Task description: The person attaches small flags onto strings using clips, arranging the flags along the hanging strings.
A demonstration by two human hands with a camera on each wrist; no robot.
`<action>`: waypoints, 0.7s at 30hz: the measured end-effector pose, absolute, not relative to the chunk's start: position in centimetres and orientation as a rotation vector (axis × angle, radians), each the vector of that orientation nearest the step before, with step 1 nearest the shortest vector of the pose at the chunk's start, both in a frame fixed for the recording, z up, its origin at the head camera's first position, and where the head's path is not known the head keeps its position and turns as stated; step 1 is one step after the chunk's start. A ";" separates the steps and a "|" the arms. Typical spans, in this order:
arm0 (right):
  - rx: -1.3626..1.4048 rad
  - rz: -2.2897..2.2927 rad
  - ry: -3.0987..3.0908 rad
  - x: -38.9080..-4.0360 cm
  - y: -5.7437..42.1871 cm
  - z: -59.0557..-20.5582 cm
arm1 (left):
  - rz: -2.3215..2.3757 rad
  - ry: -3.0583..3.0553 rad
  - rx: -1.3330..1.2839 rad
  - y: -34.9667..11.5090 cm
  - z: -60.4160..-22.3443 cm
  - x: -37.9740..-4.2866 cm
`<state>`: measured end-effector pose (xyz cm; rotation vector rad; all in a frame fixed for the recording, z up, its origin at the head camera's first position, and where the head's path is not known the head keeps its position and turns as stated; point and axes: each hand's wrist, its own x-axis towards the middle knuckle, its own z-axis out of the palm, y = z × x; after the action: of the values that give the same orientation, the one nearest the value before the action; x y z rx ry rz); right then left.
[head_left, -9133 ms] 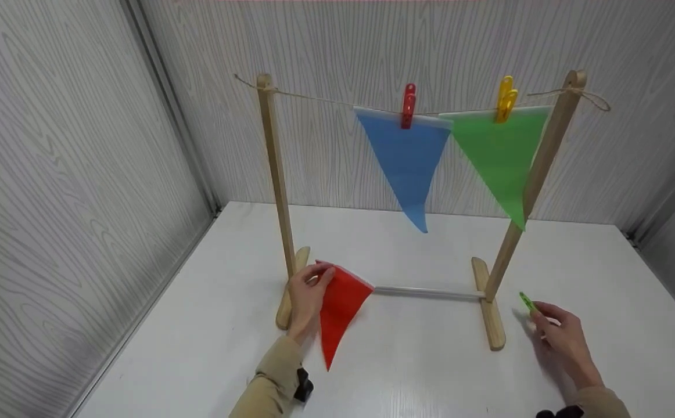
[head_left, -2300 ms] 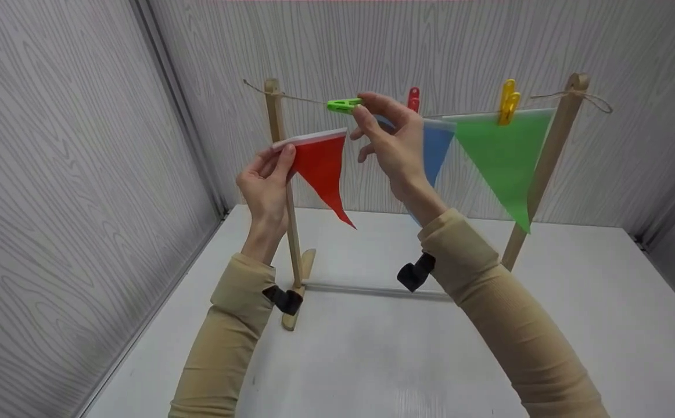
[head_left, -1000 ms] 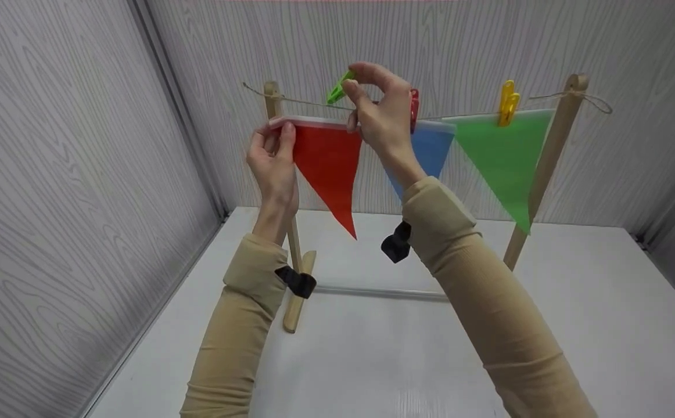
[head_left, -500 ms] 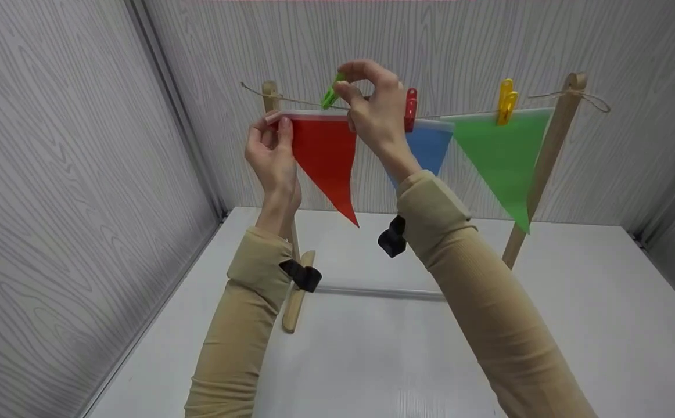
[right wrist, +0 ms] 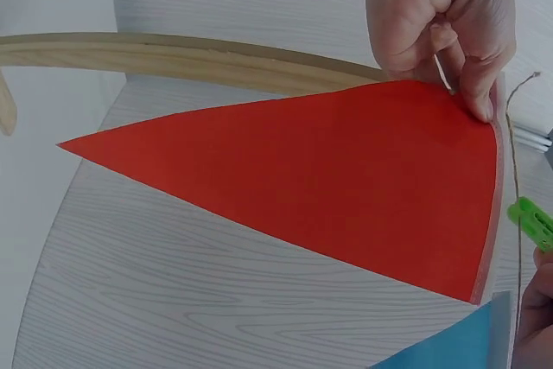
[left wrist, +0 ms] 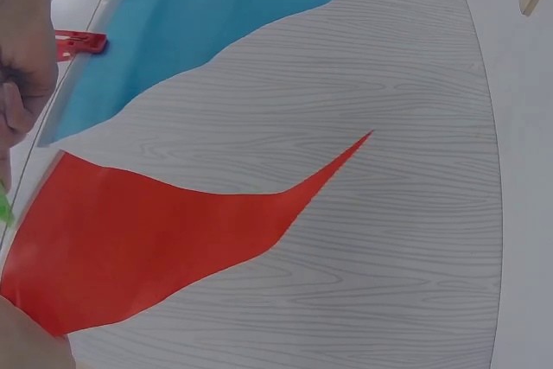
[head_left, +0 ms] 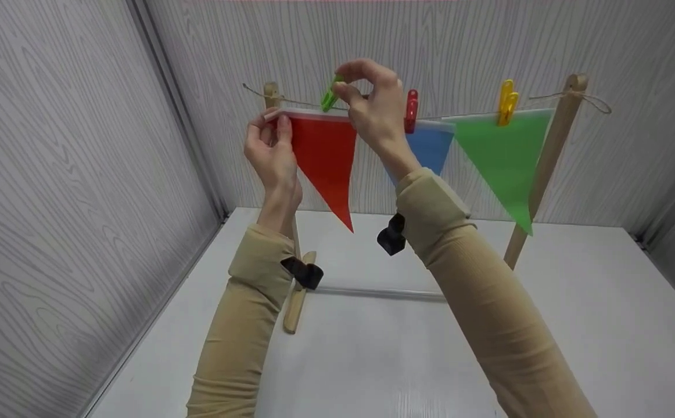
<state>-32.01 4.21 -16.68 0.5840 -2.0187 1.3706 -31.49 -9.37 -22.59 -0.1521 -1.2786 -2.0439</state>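
My left hand pinches the upper left corner of a red triangular pennant, whose white top edge lies just below the string. The pennant's tip hangs down loose. Above that edge, my right hand pinches a green clothespin by its handles, the nose pointing down at the string. In the right wrist view the clothespin overlaps the string, beside the pennant's white edge. Behind my right hand hangs a blue pennant, held by a red clothespin.
A green pennant hangs at the right from a yellow clothespin. The string runs between a left wooden post and a right wooden post. A thin rod joins their feet above the white table.
Both hands have risen from the table to the string, bringing the red pennant and green clothespin. Over the last second the clothespin tilted nose-down and lowered slightly, while the pennant's edge rose.
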 end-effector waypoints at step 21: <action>0.621 1.279 -2.088 -31.9 4.0 -16.5 | -2.019 -1.324 -0.133 -9.4 -22.2 -31.4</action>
<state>-31.93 3.95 -16.53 0.6212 -2.0883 1.2790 -31.40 -9.42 -22.17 -0.1328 -1.3235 -2.0190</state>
